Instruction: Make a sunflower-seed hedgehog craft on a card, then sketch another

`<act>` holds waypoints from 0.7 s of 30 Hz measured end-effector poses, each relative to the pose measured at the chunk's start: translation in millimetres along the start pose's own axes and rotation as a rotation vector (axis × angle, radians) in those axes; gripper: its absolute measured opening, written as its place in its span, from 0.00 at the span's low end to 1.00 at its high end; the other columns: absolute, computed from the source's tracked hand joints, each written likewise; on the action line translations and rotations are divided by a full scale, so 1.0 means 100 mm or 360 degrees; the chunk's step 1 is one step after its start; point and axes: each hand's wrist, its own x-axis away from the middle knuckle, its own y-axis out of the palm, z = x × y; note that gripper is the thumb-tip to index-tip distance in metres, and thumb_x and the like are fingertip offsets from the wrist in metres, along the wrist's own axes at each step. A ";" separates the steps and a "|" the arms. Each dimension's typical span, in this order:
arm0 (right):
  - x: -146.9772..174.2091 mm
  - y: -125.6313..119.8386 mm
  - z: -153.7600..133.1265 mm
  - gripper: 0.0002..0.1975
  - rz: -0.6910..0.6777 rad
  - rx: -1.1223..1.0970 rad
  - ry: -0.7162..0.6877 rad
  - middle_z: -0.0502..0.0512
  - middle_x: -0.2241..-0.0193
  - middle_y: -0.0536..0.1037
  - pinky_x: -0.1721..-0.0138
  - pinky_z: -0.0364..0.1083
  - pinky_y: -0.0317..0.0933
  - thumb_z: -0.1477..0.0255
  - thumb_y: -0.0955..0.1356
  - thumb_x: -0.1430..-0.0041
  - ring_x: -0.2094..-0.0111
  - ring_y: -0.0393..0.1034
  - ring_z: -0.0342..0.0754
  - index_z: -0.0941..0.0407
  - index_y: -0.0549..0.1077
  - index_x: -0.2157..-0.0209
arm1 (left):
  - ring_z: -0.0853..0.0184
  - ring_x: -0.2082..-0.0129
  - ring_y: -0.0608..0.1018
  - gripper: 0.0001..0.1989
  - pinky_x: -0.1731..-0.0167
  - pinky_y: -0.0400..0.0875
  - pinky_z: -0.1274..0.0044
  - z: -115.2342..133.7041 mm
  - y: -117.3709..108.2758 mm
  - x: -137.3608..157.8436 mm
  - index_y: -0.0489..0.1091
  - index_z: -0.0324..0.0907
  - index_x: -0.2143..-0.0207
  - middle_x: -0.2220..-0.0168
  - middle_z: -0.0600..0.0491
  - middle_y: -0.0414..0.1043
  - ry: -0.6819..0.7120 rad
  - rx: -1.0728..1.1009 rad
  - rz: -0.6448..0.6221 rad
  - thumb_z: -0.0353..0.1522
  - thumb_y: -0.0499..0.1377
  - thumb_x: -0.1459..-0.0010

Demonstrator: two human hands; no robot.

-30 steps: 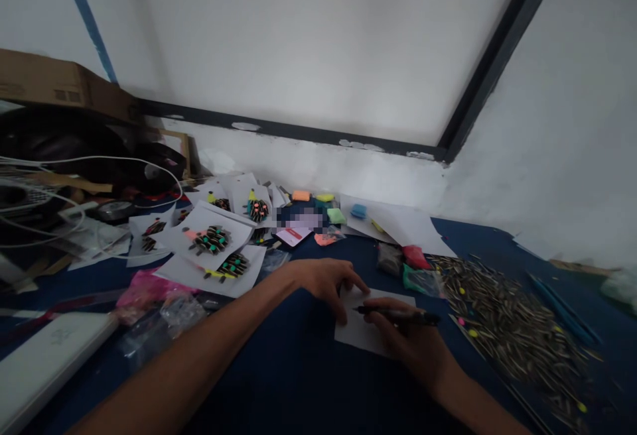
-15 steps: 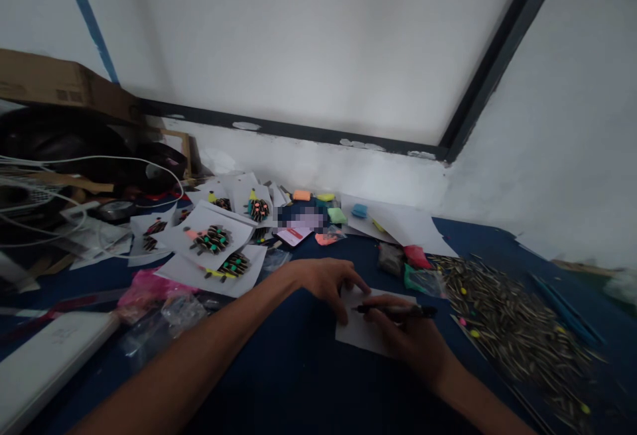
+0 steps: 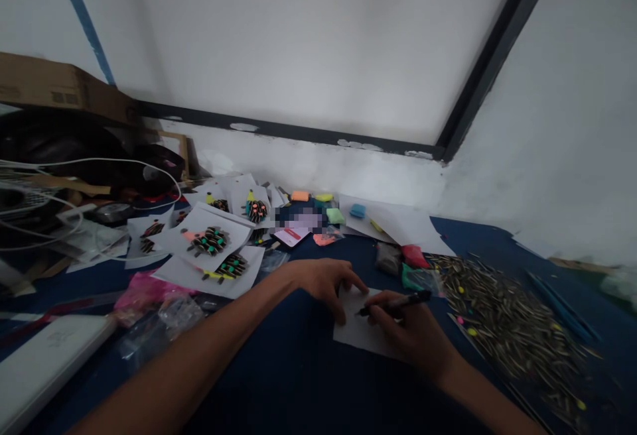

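A small white sheet of paper [image 3: 365, 334] lies on the dark blue tabletop in front of me. My left hand [image 3: 326, 284] rests at its upper left edge, thumb and index finger apart and pressing on the sheet. In my right hand [image 3: 411, 329] is a black pen [image 3: 404, 302], gripped near its tip. The pen slants up to the right, and its tip is at the paper's surface. Any marks under it are too faint to make out. My right palm covers the sheet's right side.
Seed-like pieces [image 3: 517, 329] are heaped on the right beside blue tweezers [image 3: 565, 306]. Several clay packets, including a red one [image 3: 415, 256], lie behind the paper. White sheets bearing clay figures [image 3: 212, 241] overlap on the left, near plastic bags [image 3: 174, 315] and a white box [image 3: 54, 362].
The pen has turned more upright in my right hand, its back end rising. Its tip has shifted slightly down the sheet. My left hand stays in place on the paper.
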 end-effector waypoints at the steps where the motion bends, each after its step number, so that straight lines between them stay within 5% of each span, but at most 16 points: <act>1: 0.00 -0.01 -0.01 0.15 -0.0009 0.0000 0.0000 0.56 0.75 0.79 0.77 0.44 0.62 0.62 0.63 0.45 0.75 0.74 0.49 0.58 0.75 0.67 | 0.68 0.64 0.69 0.37 0.66 0.65 0.80 0.00 0.00 0.00 0.67 0.50 0.45 0.59 0.53 0.61 -0.0008 0.0006 0.0001 0.39 0.70 0.61; 21: 0.03 -0.19 -0.06 0.11 -0.0111 0.0112 0.0002 0.52 0.81 0.74 0.81 0.41 0.61 0.66 0.63 0.47 0.81 0.68 0.44 0.57 0.73 0.75 | 0.69 0.65 0.69 0.37 0.66 0.66 0.79 0.08 -0.01 0.03 0.69 0.48 0.46 0.59 0.53 0.63 -0.0018 0.0032 0.0024 0.37 0.72 0.62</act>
